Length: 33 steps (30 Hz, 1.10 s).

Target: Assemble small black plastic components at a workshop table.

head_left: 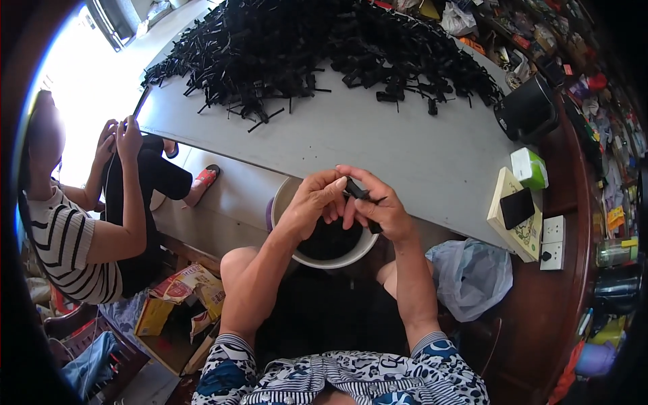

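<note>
My left hand (316, 201) and my right hand (386, 210) meet over a pale bucket (282, 194) by the table's front edge. Between the fingers of both is a small black plastic part (356, 190), its exact kind unclear. Another dark end (374, 227) sticks out below my right fingers; whether it belongs to the same part I cannot tell. Dark contents (331, 244) lie inside the bucket, too dim to make out. Across the far side of the table spreads a large heap of similar black parts (270, 54), several with thin stems.
A grey table (405, 155) stretches ahead. On its right stand a black bin (528, 108), a tissue pack (529, 169) and a phone (518, 208) on a box. A plastic bag (472, 280) hangs below. At left sits another person (81, 250) near an open carton (162, 331).
</note>
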{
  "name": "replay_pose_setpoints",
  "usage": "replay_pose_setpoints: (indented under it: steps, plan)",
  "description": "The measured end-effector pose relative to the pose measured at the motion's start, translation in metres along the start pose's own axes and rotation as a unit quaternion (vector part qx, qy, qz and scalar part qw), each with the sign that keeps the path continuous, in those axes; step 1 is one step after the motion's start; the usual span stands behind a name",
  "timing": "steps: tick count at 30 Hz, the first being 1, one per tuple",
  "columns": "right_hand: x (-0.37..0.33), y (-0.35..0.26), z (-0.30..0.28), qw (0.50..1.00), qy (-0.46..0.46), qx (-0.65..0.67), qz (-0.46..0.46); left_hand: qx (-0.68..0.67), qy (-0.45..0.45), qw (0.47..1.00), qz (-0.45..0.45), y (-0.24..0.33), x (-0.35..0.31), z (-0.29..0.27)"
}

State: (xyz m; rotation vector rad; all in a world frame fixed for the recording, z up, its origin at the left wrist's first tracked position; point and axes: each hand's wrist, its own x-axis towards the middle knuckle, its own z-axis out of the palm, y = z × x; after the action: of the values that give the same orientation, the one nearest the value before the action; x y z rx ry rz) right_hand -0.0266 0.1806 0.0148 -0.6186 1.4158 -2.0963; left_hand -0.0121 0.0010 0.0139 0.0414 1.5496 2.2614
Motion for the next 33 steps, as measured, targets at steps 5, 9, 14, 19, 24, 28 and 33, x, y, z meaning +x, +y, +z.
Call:
replay_pose_setpoints:
  steps: [5,9,14,19,24,28,33]
  plan:
    - [-0.001,-0.001,0.007,0.974,0.05,-0.221,0.028,0.012,-0.007,1.0,0.009,-0.001,0.004,-0.007]
    - [0.0,0.009,0.007,0.905,0.089,-0.41,-0.067,0.024,0.025,0.999,-0.016,0.002,0.001,0.002]
    - [0.006,0.011,0.013,0.858,0.157,-0.452,-0.189,-0.054,0.07,0.995,0.043,-0.001,0.004,0.002]
    - [0.003,0.013,0.007,0.948,0.259,-0.062,-0.177,-0.084,0.054,0.992,0.083,0.002,0.003,0.001]
    - [0.001,0.016,0.002,0.971,0.184,-0.039,-0.149,-0.033,0.04,0.996,0.067,-0.004,0.005,0.003]
    - [0.0,0.013,-0.005,0.986,0.144,0.058,-0.055,0.022,0.009,0.998,0.054,0.0,0.003,0.0]
    - [-0.002,0.01,-0.006,0.991,0.131,-0.002,0.017,0.082,-0.004,0.993,0.086,-0.002,0.003,0.0]
